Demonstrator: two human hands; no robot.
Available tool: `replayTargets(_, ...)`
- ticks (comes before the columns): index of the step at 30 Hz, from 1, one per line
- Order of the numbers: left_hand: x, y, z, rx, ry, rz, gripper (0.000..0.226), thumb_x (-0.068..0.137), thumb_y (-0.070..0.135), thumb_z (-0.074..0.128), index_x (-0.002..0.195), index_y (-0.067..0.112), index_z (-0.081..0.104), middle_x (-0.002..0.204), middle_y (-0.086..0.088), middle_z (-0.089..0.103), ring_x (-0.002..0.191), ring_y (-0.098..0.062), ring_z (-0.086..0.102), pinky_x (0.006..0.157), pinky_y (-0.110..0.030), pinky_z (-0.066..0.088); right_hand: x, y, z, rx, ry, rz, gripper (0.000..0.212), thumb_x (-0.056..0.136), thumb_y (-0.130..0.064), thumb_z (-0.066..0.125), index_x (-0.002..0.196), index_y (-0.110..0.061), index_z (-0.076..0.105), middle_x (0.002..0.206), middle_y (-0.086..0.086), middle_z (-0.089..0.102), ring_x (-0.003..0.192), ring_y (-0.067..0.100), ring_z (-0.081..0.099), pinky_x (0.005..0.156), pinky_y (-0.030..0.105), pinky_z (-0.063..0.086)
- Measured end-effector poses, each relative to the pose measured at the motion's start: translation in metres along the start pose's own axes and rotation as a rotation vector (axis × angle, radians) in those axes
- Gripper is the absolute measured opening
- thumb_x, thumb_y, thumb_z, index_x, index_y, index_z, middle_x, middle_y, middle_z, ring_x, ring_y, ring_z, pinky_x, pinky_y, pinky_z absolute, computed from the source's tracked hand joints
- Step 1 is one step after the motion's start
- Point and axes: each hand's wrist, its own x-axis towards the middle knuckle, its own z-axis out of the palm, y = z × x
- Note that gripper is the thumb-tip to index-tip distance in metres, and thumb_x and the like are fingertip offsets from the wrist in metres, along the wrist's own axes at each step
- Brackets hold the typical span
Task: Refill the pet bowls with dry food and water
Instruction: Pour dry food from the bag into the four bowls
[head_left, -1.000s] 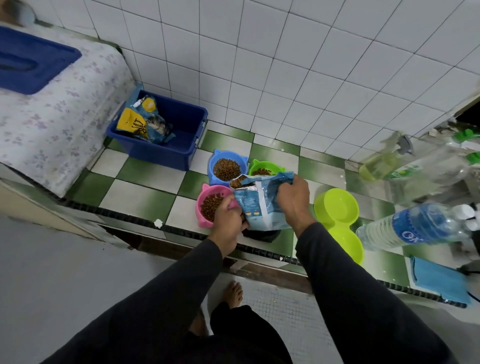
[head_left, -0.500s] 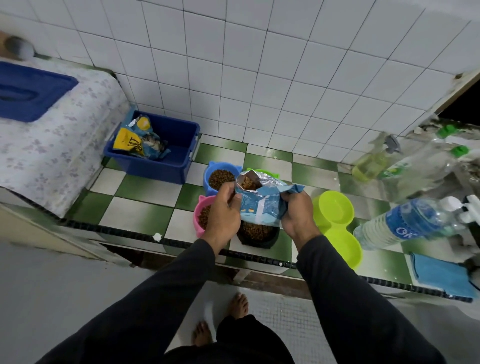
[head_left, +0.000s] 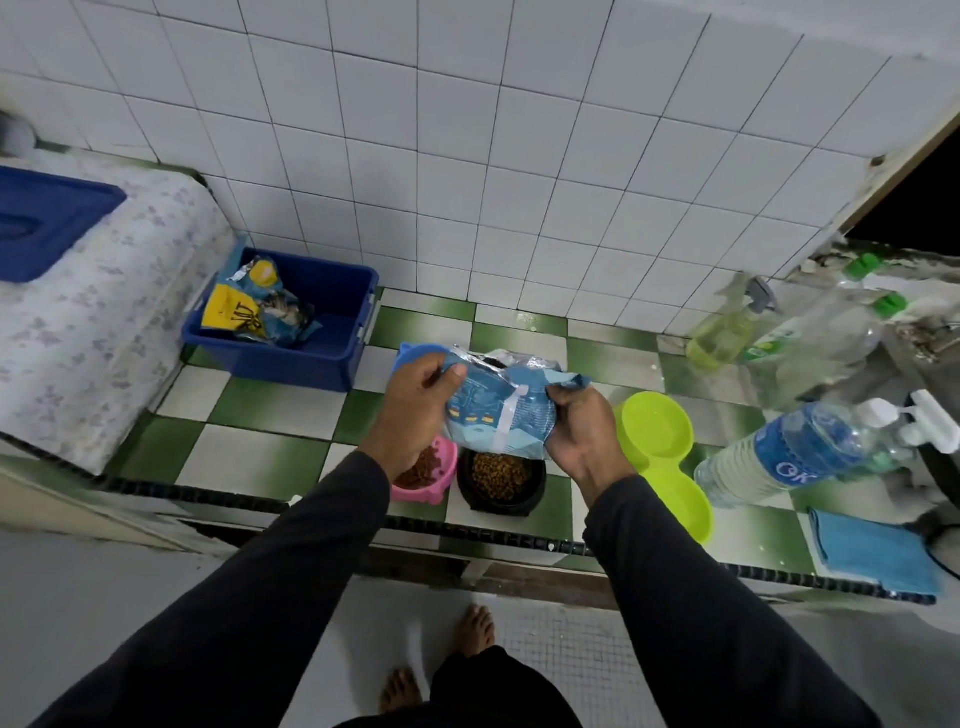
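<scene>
Nearest to us, below the ledge, we see 2 bare feet (head_left: 474, 626) on pale flooring and our 2 dark long sleeves (head_left: 291, 587) reaching forward. On the green-and-white checkered tile ledge (head_left: 249, 457), close to its dotted black edge, sits a round black bowl (head_left: 502, 483) filled with brown dry kibble, and just beside it on the left a pink plastic bowl (head_left: 426, 477) also holding kibble, partly hidden by our left wrist. To the right lies a lime-green double plastic bowl (head_left: 662, 452); whether it holds water we cannot tell. A folded blue cloth (head_left: 878, 551) lies near the ledge's right end.

Above the black and pink bowls we hold a crinkled light-blue foil bag of pet food (head_left: 501, 410) between both hands. Our left hand (head_left: 415, 410) pinches the bag's upper left edge with thumb and fingers, and our right hand (head_left: 584, 436) grips its right side with curled fingers; the hands are apart with the bag between them. The bag's top looks folded or crumpled over.

Behind the bag, a blue plastic bowl (head_left: 415, 353) shows only part of its rim. Right of the double bowl lies a clear water bottle with a blue label (head_left: 795, 452), and beyond it a yellow-green spray bottle (head_left: 727, 327) and 2 clear bottles with green caps (head_left: 831, 322). Farther left, a dark blue plastic bin (head_left: 332, 332) against the white tiled wall (head_left: 467, 156) holds a yellow and blue pet food bag (head_left: 249, 312). At far left, a blue lid (head_left: 47, 218) rests on a floral-covered surface (head_left: 104, 332).
</scene>
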Motion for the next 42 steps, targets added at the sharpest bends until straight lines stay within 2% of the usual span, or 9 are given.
replayTargets(6,0.030,-0.003,-0.007,-0.103,0.160,-0.126,0.026,0.105,0.025,0.059,0.106,0.002,0.070,0.099,-0.014,0.076,0.087,-0.024,0.076,0.069,-0.042,0.065,0.020,-0.020,0.003,-0.227,-0.055,-0.211,0.014,0.095,0.007,0.057,0.099,-0.002,0.067,0.092,0.012,0.069,0.082,0.023,0.065,0.080,0.041,0.055)
replayTargets(12,0.065,0.002,-0.015,-0.069,0.282,-0.230,0.027,0.102,0.034,0.064,0.096,0.009,0.070,0.091,-0.009,0.077,0.083,-0.027,0.076,0.070,-0.045,0.063,0.043,-0.034,0.013,-0.432,-0.112,-0.252,0.010,0.095,-0.008,0.064,0.091,-0.009,0.074,0.084,0.003,0.074,0.073,0.014,0.066,0.065,0.026,0.055)
replayTargets(16,0.081,0.014,-0.020,0.055,0.339,-0.239,0.030,0.103,0.031,0.063,0.086,0.007,0.068,0.080,-0.004,0.072,0.070,-0.015,0.071,0.053,-0.029,0.058,0.061,-0.038,0.025,-0.424,-0.116,-0.165,0.007,0.095,-0.012,0.066,0.093,-0.010,0.072,0.081,-0.001,0.075,0.067,0.009,0.069,0.055,0.022,0.052)
replayTargets(20,0.095,0.017,-0.038,0.093,0.338,-0.272,0.047,0.104,0.032,0.059,0.107,-0.014,0.063,0.091,-0.016,0.062,0.080,-0.024,0.060,0.071,-0.043,0.054,0.074,-0.033,0.043,-0.374,-0.119,-0.069,0.003,0.093,-0.009,0.066,0.092,-0.008,0.069,0.073,-0.001,0.073,0.067,0.016,0.069,0.057,0.030,0.051)
replayTargets(24,0.104,0.022,-0.065,0.071,0.304,-0.264,0.035,0.104,0.034,0.059,0.095,0.000,0.067,0.084,-0.008,0.070,0.066,-0.015,0.065,0.057,-0.030,0.053,0.079,-0.022,0.068,-0.266,-0.129,0.051,0.003,0.092,-0.008,0.063,0.094,-0.009,0.065,0.080,0.007,0.070,0.066,0.022,0.068,0.057,0.033,0.049)
replayTargets(27,0.113,0.018,-0.092,0.029,0.277,-0.267,0.030,0.102,0.034,0.063,0.093,0.006,0.069,0.085,-0.007,0.077,0.074,-0.018,0.076,0.062,-0.033,0.062,0.082,-0.011,0.090,-0.196,-0.165,0.150,0.017,0.091,-0.003,0.060,0.108,-0.002,0.065,0.093,0.013,0.074,0.081,0.030,0.074,0.076,0.050,0.061)
replayTargets(31,0.131,0.014,-0.131,0.062,0.311,-0.263,0.024,0.095,0.031,0.073,0.088,0.008,0.071,0.078,-0.003,0.076,0.066,-0.012,0.071,0.055,-0.026,0.055,0.085,0.005,0.124,-0.209,-0.160,0.227,0.025,0.090,-0.003,0.058,0.115,-0.002,0.065,0.107,0.019,0.070,0.100,0.037,0.066,0.103,0.067,0.043)
replayTargets(39,0.177,0.021,-0.209,0.046,0.258,-0.261,0.016,0.091,0.019,0.079,0.086,0.007,0.068,0.064,0.001,0.067,0.043,-0.005,0.053,0.041,-0.020,0.043,0.082,0.044,0.196,-0.092,-0.229,0.276,0.031,0.091,-0.005,0.050,0.118,-0.006,0.062,0.107,0.017,0.072,0.093,0.035,0.071,0.087,0.053,0.057)
replayTargets(42,0.193,0.021,-0.234,0.061,0.250,-0.230,0.020,0.090,0.015,0.079,0.085,0.013,0.060,0.073,-0.002,0.062,0.046,-0.006,0.052,0.044,-0.023,0.045,0.080,0.057,0.217,-0.081,-0.255,0.278,0.033,0.086,-0.004,0.051,0.118,-0.006,0.060,0.104,0.016,0.072,0.086,0.035,0.072,0.062,0.044,0.062)
